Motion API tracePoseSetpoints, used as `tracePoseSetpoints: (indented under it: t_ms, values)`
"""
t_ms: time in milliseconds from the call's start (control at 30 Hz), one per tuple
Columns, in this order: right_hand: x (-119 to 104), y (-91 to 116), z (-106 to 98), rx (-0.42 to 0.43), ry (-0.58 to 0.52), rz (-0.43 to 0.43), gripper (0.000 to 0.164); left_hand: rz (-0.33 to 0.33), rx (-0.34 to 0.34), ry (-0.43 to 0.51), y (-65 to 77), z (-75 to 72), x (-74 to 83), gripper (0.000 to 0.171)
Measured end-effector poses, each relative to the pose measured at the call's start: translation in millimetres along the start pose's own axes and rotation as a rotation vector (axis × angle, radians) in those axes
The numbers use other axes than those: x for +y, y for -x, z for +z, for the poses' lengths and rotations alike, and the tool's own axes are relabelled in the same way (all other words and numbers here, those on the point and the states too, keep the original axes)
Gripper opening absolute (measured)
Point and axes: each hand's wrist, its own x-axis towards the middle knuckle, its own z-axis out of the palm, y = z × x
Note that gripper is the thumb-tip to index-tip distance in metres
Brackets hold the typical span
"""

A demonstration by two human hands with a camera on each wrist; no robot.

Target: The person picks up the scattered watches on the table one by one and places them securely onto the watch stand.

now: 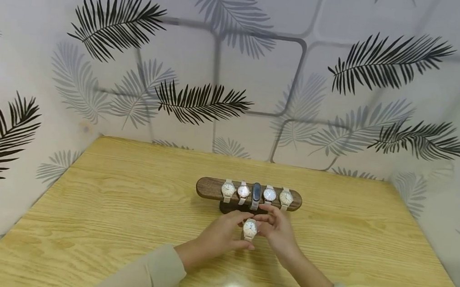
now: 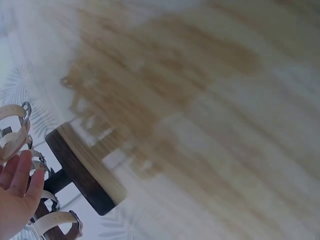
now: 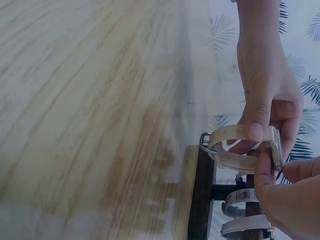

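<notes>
A wristwatch [image 1: 250, 229] with a white dial and pale strap is held between both hands above the table. The left hand [image 1: 222, 235] grips it from the left, and in the right wrist view its thumb presses on the buckled strap [image 3: 234, 161]. From the right, the right hand [image 1: 278, 235] pinches the side of the watch case with thumb and finger; its other fingers are partly hidden. Just behind the hands stands a dark wooden watch stand [image 1: 209, 188]. It carries several pale-strapped watches and a black-faced fitness band [image 1: 256, 192] in the middle.
The stand rises on a short post from a flat wooden base [image 2: 82, 167], close to the hands. Under everything lies a wood-grain table [image 1: 127, 189], with a leaf-patterned wall [image 1: 252, 81] along its back edge.
</notes>
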Motion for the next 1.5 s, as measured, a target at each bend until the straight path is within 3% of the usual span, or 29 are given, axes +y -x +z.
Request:
tracePoseSetpoints:
  t_ms: [133,233,333,433,567,633,733,867,1100,1300,1500]
  values:
    - [1.9,0.6,3.9,-0.002,-0.019,-0.003,0.045,0.033,0.020,-0.008,2.7,-3.2,-1.1,0.061]
    - [2.1,1.6,3.5,-0.035,-0.001,-0.015,0.046,0.016,0.013,-0.008,5.5,-5.1,-3.8,0.057]
    - [2.0,2.0,-2.4,-0.053,0.089,-0.076,0.043,-0.022,0.010,0.003,9.2,-9.4,-8.6,0.053]
    - [3.9,-0.4,-14.0,-0.016,0.206,-0.206,0.036,-0.066,0.021,0.022,13.6,-18.7,-15.1,0.054]
    - [8.6,-8.1,-33.4,0.124,0.374,-0.452,0.028,-0.131,0.052,0.017,19.9,-35.1,-24.9,0.057]
    - [11.3,-13.2,-42.8,0.202,0.475,-0.562,0.030,-0.159,0.081,-0.002,23.6,-42.4,-29.0,0.058]
    - [14.2,-20.4,-54.9,0.269,0.591,-0.654,0.040,-0.186,0.136,-0.014,28.4,-51.1,-35.7,0.057]
    - [17.6,-30.2,-67.2,0.236,0.659,-0.638,0.054,-0.215,0.184,-0.015,34.1,-58.7,-48.1,0.057]
    - [26.8,-46.5,-76.8,0.145,0.743,-0.557,0.069,-0.276,0.197,0.027,43.2,-72.3,-68.6,0.052]
    - [25.9,-49.3,-76.3,0.068,0.759,-0.452,0.067,-0.349,0.212,0.041,43.4,-83.3,-83.5,0.056]
    - [23.7,-48.7,-77.2,0.078,0.769,-0.453,0.060,-0.366,0.237,0.092,30.9,-93.0,-88.4,0.059]
